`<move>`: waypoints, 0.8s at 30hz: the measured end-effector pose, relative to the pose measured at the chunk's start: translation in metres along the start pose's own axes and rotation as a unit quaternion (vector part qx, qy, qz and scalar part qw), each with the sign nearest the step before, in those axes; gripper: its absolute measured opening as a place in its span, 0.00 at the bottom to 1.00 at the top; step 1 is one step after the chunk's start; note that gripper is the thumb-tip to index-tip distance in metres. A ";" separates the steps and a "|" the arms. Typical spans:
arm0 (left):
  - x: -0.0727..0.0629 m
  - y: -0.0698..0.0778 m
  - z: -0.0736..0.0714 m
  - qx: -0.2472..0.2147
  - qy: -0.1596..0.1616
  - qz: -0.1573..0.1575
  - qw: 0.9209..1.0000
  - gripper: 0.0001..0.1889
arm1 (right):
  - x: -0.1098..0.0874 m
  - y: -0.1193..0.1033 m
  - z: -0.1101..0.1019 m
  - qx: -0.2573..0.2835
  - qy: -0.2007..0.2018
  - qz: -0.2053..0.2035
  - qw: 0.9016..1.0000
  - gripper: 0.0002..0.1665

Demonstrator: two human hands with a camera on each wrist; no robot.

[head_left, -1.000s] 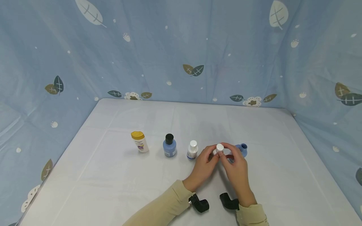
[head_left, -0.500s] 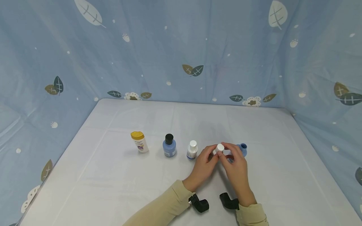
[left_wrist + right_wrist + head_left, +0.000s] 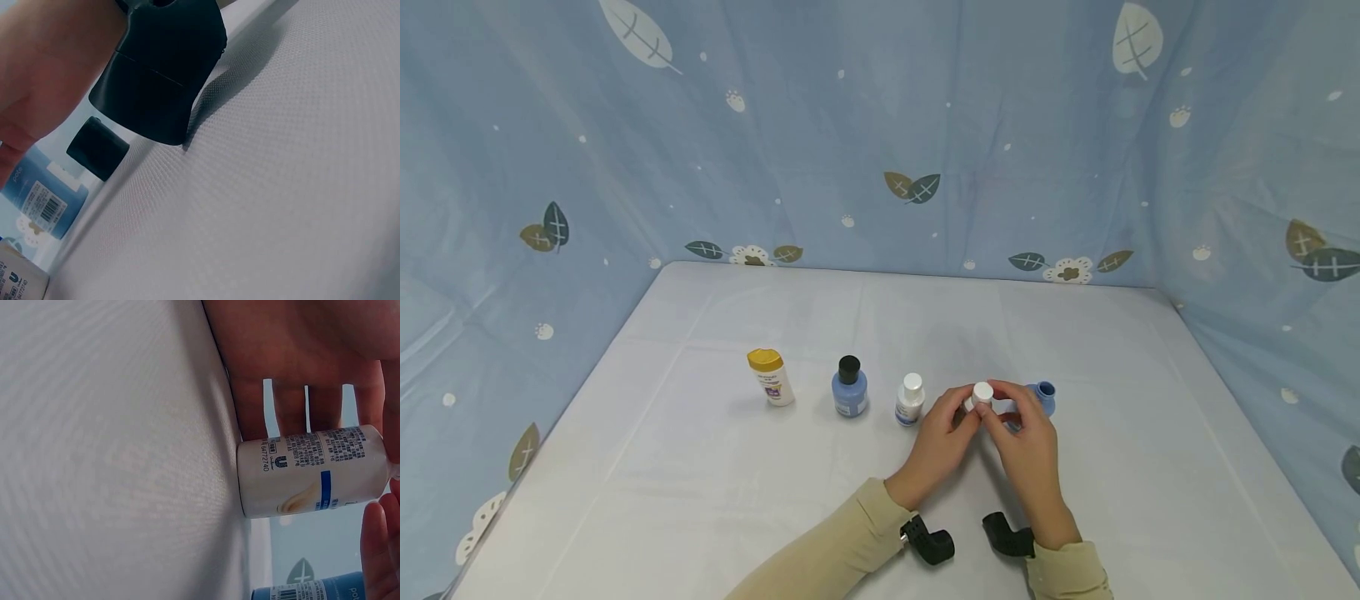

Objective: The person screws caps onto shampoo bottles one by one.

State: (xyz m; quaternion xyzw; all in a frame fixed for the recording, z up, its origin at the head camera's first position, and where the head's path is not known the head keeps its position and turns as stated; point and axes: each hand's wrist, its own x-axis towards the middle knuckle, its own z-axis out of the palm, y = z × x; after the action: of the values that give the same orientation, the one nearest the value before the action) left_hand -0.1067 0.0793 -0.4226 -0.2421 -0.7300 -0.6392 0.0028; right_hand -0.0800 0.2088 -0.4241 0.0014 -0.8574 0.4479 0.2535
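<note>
A white bottle (image 3: 281, 469) with printed label text stands on the table between my hands; its white cap (image 3: 982, 392) shows from above. My left hand (image 3: 936, 442) holds the bottle's body, its fingers (image 3: 250, 406) along one side in the right wrist view. Thumb and forefinger of my right hand (image 3: 1028, 446) pinch around the cap. Just beyond the right hand is a blue bottle (image 3: 1045, 402) with an uncovered mouth. In the left wrist view a loose black cap (image 3: 98, 148) sits on the table near that bottle; in the head view it is hidden.
To the left stand a white bottle with a white cap (image 3: 910, 400), a blue bottle with a black cap (image 3: 849, 389) and a white bottle with a yellow cap (image 3: 771, 377). Black wrist mounts (image 3: 931, 543) hang near the white table (image 3: 737, 500). Blue patterned cloth (image 3: 820, 108) surrounds it.
The right fingers at the white cap shift very slightly. Both hands and all the bottles otherwise keep their places.
</note>
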 end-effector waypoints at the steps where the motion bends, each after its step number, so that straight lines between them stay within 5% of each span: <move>1: 0.000 0.000 0.000 0.000 0.000 0.000 1.000 0.15 | 0.000 0.000 0.000 -0.001 -0.001 0.001 1.000 0.19; 9: 0.000 -0.002 0.000 0.002 0.004 0.008 1.000 0.14 | -0.001 0.000 -0.001 -0.011 0.003 0.011 1.000 0.17; 15: 0.002 -0.020 0.006 0.006 0.006 0.021 1.000 0.14 | -0.001 0.010 0.003 -0.011 0.014 0.002 1.000 0.17; 24: 0.000 0.000 0.000 0.017 0.007 0.027 0.999 0.14 | 0.001 -0.001 -0.001 0.007 -0.025 -0.001 1.000 0.23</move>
State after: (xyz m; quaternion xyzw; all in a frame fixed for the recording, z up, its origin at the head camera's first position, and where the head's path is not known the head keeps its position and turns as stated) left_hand -0.1066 0.0789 -0.4225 -0.2572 -0.7342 -0.6277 0.0291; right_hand -0.0800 0.2097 -0.4225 0.0152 -0.8602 0.4539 0.2320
